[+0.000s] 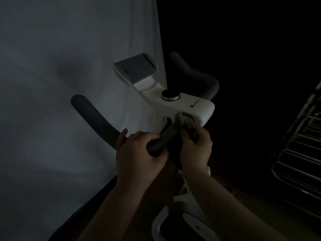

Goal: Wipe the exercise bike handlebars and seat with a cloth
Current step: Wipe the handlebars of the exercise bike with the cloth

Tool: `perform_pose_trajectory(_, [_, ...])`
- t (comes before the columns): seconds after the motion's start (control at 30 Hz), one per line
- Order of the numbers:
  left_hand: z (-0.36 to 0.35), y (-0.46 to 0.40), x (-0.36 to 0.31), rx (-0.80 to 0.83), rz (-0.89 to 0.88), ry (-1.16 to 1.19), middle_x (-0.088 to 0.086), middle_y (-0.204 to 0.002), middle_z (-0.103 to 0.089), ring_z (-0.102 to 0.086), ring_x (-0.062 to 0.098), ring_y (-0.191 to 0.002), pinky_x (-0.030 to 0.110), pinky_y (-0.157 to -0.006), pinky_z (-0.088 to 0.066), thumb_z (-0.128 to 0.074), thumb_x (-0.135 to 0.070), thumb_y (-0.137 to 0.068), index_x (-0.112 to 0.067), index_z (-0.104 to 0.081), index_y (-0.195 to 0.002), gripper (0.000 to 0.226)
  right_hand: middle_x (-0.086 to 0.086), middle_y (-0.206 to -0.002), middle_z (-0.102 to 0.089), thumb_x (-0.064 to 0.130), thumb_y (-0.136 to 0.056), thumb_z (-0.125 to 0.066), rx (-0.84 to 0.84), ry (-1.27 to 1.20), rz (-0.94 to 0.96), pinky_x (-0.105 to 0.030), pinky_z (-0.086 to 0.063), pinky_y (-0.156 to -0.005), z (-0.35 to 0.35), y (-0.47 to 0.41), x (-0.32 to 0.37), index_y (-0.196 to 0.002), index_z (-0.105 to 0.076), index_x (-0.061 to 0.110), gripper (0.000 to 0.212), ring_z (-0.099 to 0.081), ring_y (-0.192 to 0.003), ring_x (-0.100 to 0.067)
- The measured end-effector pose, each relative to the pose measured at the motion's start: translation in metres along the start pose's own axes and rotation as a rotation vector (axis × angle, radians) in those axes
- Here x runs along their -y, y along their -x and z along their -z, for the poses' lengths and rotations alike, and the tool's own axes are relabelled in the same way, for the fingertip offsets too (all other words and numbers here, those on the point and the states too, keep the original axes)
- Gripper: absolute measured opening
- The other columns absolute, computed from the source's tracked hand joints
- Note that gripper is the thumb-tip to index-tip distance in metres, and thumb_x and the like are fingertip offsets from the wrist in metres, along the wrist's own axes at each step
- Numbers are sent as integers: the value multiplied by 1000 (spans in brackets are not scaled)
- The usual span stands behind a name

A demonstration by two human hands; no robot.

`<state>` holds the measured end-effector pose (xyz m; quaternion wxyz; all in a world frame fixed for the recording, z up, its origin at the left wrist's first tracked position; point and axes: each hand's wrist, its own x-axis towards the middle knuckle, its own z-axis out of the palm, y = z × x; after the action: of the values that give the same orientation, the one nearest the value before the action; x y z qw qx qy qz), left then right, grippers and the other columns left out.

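A pale sheet (60, 84) hangs at far left, well beyond the fingers. In front of it the left grip (94, 119) of the handlebars curves up and away from the left hand (139, 153). That hand's fingers (152, 138) curl over the top of a short dark bar (162, 141) that sticks toward the person, thumb (122, 136) raised on the far side; the bar's rounded end sits under the palm.

Above the knuckles, farther off, stand the tablet holder (135, 68) and the white console (187, 108) with its round knob (170, 95).

Just right of the left fingers, the right hand (196, 150) pinches a grey cloth (181, 120). The cloth is bunched at the fingertips and pressed where the bar meets the console. The two hands almost touch across the bar.

Beyond the right hand, the right grip (199, 75) arcs up into the dark. Below the wrists part of the white frame (175, 211) shows. At far right, well apart from the hands, stands a metal rack (298, 153). The seat is out of view.
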<state>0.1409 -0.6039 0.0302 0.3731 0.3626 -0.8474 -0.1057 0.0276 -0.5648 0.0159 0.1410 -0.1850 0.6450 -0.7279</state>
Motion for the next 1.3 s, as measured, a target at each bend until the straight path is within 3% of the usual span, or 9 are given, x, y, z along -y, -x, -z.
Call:
perform_pose_trajectory(0.07, [-1, 1, 0, -18, -2, -5, -18, -79, -63, -55, -3, -79, 46, -113, -25, -62, -45, -75, -32, -65, -87, 18, 7, -116, -58, 18, -89, -62, -39, -77, -93, -28, -48, -94, -4, -3, 4, -91, -59, 43, 25, -55, -110, -11])
perform_pose_trajectory(0.13, [-2, 3, 0, -32, 1, -6, -18, -79, -63, -56, -2, -79, 47, -114, -24, -65, -42, -76, -31, -65, -87, 16, 6, -117, -59, 18, -90, -61, -58, -78, -112, -31, -48, -94, -6, 0, 5, -89, -58, 46, 28, -55, -109, -11])
perform_pose_trajectory(0.37, [0, 4, -3, -36, -5, -50, -18, -80, -63, -54, -2, -82, 49, -116, -16, -70, -39, -75, -31, -65, -87, 15, 6, -118, -59, 16, -91, -60, -8, 282, 202, -17, -43, -90, 8, -24, 10, -120, -61, 21, 30, -54, -107, -5])
perform_pose_trajectory(0.57, [1, 2, -4, -32, 9, -41, -16, -79, -64, -58, 5, -84, 53, -115, -17, -64, -44, -73, -30, -65, -84, 18, 2, -117, -58, 19, -93, -57, 227, 605, 413, -7, -42, -74, 23, -42, 22, -117, -64, 16, 24, -57, -95, -5])
perform_pose_trajectory(0.73, [-3, 7, -5, -75, 0, -75, -6, -78, -66, -60, 19, -87, 59, -104, -30, -58, -45, -74, -22, -70, -82, 27, 3, -105, -55, 17, -91, -60, 514, 668, 614, -14, -37, -82, 19, -31, 26, -109, -70, 17, 20, -48, -93, -4])
perform_pose_trajectory(0.83, [-4, 8, -6, -110, 19, -89, -8, -83, -63, -55, 17, -94, 47, -114, -16, -58, -47, -72, -24, -70, -83, 27, 2, -109, -57, 17, -91, -60, 444, 668, 559, -15, -39, -86, 21, -46, 28, -109, -69, 16, 21, -53, -97, -8])
perform_pose_trajectory(0.97, [-5, 8, -9, -127, 64, -122, -8, -81, -59, -53, 17, -93, 51, -111, -20, -62, -45, -71, -26, -70, -78, 21, 7, -103, -54, 12, -89, -60, 519, 631, 648, 2, -32, -82, 22, -35, 20, -105, -71, 17, 19, -43, -93, 5])
perform_pose_trajectory(1.13, [-7, 7, -13, -142, 123, -109, -13, -74, -56, -54, 14, -88, 50, -109, -21, -60, -46, -68, -30, -67, -75, 20, 9, -121, -53, 13, -92, -57, 293, 377, 383, -10, -38, -98, 23, -30, 5, -108, -65, 27, 23, -49, -112, 0])
perform_pose_trajectory(1.3, [-10, 7, -13, -135, 162, -145, -13, -79, -57, -54, 14, -94, 46, -112, -15, -61, -49, -67, -31, -68, -81, 24, 9, -119, -49, 13, -93, -56, 55, -18, 79, -12, -42, -89, 8, -10, -4, -95, -51, 48, 35, -50, -111, -3])
